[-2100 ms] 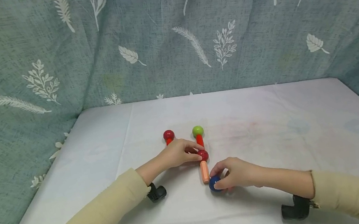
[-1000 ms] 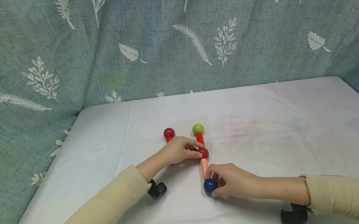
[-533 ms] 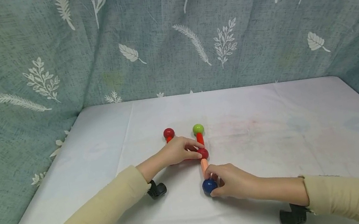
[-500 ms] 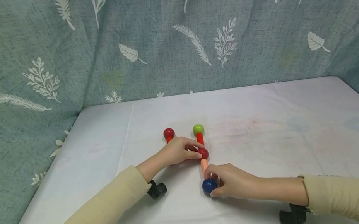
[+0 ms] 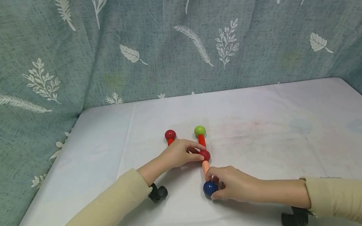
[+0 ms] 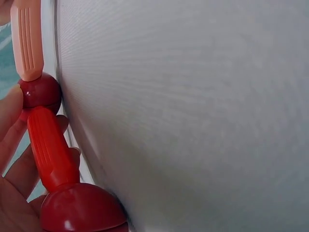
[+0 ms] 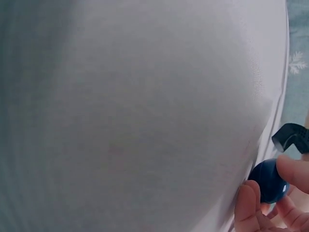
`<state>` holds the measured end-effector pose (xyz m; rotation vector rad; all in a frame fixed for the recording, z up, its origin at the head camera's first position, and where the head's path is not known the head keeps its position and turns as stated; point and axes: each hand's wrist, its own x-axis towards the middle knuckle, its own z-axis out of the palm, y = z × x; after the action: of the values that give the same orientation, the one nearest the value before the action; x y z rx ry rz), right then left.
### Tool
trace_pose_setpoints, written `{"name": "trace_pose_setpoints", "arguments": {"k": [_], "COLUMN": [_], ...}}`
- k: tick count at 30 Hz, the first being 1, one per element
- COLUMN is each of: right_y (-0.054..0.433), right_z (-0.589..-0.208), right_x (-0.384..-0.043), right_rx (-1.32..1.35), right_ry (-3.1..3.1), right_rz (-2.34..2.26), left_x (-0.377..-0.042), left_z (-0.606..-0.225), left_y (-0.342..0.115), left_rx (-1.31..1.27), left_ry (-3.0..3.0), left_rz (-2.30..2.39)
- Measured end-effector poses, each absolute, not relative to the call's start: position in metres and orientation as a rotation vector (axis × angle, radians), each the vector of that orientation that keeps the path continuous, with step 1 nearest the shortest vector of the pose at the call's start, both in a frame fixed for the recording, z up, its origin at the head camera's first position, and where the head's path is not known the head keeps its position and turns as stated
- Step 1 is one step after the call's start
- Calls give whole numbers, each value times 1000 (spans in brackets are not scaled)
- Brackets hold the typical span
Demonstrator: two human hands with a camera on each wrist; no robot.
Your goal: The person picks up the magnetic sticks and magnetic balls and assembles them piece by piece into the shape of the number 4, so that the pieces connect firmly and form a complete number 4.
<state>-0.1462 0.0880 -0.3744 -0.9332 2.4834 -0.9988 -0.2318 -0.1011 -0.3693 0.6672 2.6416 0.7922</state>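
In the head view my left hand pinches a red ball between thumb and fingers. A peach rod runs from this ball toward a dark blue ball, which my right hand grips at the rod's near end. Beyond the held red ball, a red rod leads to a green ball. The left wrist view shows another red rod joining the held ball to a further red ball. In the right wrist view, fingers surround the blue ball; its joint with the peach rod is hidden.
Another red ball with a short stretch of red rod shows behind my left hand. All pieces lie on a white-covered table. A leaf-patterned teal curtain hangs behind it. Black wrist cameras sit under both forearms.
My right hand has brought the blue ball left to the near end of the peach rod, then shifted it slightly further left. My left hand keeps its hold on the red ball.
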Motion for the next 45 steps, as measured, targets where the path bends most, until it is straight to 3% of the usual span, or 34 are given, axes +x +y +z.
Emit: {"name": "trace_pose_setpoints", "arguments": {"k": [6,17,26,45], "right_y": [94,105,86,84], "right_z": [-361,-341,-362,-370], "right_x": [-154,-201,-222,-224], "right_rx": [-874,-627,-334,-316], "right_ry": [2487,2541,2367,2393], "right_rz": [-949,-1070,-1144,-1138], "left_x": [-234,-240,-235,-227], "left_z": [-360,-325,-345,-358], "left_y": [-106,-148,-175,-170], "left_rx": [682,548,574,609], "left_ry": [2649,2771,2627,2645], "left_rz": [778,654,634,746]}}
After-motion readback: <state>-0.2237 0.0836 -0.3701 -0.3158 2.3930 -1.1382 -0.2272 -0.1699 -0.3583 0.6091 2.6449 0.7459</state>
